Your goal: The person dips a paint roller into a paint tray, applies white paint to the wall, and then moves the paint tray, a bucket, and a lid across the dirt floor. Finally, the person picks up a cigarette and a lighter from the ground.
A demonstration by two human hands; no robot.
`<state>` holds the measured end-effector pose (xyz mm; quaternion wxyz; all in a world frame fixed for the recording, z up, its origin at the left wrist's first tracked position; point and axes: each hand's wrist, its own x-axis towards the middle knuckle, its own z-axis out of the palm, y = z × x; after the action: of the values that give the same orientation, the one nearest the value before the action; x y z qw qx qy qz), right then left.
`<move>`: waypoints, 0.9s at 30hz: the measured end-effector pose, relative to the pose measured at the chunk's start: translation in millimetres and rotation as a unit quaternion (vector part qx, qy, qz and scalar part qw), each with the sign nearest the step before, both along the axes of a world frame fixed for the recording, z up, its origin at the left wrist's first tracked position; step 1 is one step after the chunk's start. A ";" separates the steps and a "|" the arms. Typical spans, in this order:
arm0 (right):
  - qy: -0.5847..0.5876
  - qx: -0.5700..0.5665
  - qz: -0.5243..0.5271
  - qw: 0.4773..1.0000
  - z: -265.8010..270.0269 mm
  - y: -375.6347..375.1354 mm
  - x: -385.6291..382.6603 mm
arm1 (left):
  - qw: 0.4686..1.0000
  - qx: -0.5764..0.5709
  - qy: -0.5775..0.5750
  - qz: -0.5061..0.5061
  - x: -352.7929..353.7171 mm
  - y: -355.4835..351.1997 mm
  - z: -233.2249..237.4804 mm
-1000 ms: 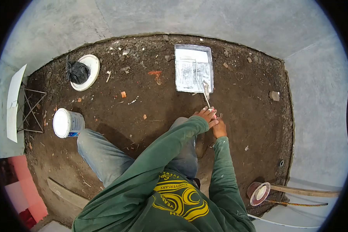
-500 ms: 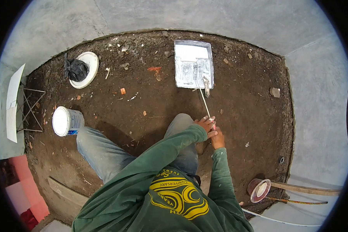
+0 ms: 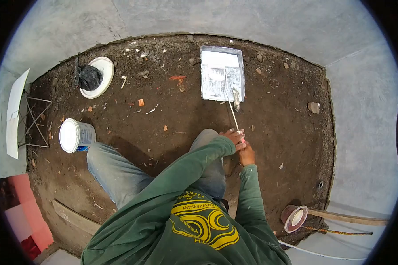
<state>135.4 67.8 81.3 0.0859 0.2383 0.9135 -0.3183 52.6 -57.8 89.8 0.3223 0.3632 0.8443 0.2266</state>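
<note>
My left hand (image 3: 233, 137) is closed over the front of a pink handle, with the fingers lying across it. Just behind it, my right hand (image 3: 247, 154) grips the rear of the same handle. From the handle a thin pale rod (image 3: 233, 115) runs forward into a grey paint tray (image 3: 202, 73), so this looks like a paint roller. Its head blends with the white paint and cannot be made out clearly. A paint-crusted brush (image 3: 237, 100) lies over the tray's near right edge, beside the rod.
A white bucket (image 3: 77, 136) stands by my left knee. Farther off, a black plastic bag (image 3: 89, 78) rests on a round white lid (image 3: 103, 90). At right are a reddish tub (image 3: 295, 218) and a wooden strip (image 3: 347, 217). Grey walls (image 3: 234, 17) border the dirt floor.
Both hands have shifted slightly forward with the handle. The pattern in the tray's paint differs, with a whiter patch on the left side. The view has moved a little.
</note>
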 end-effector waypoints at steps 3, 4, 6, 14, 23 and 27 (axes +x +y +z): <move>-0.020 -0.007 -0.027 0.999 -2.0 -2.3 -4.2 | 1.000 -0.008 -0.005 0.025 0.0 -4.1 5.2; -0.021 -0.006 -0.026 0.999 0.1 -3.9 -0.2 | 1.000 0.007 -0.004 0.018 4.5 -4.7 1.1; -0.035 0.006 -0.026 0.999 6.1 -7.5 19.3 | 1.000 0.022 -0.004 0.015 18.4 -6.2 -6.8; -0.054 -0.048 -0.050 0.996 16.8 -11.5 47.0 | 0.998 0.029 -0.028 -0.043 41.7 -8.0 -1.3; 0.010 -0.004 -0.019 1.000 17.0 -5.5 21.8 | 0.999 0.044 0.020 -0.002 9.5 -7.7 10.0; -0.019 -0.094 -0.091 0.991 10.7 11.9 78.7 | 0.987 0.137 0.068 -0.056 55.9 -5.1 -5.9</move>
<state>214.1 79.8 92.0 0.0957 0.3171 0.8522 -0.4050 108.6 -63.0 83.8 0.2233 0.4656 0.8036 0.2960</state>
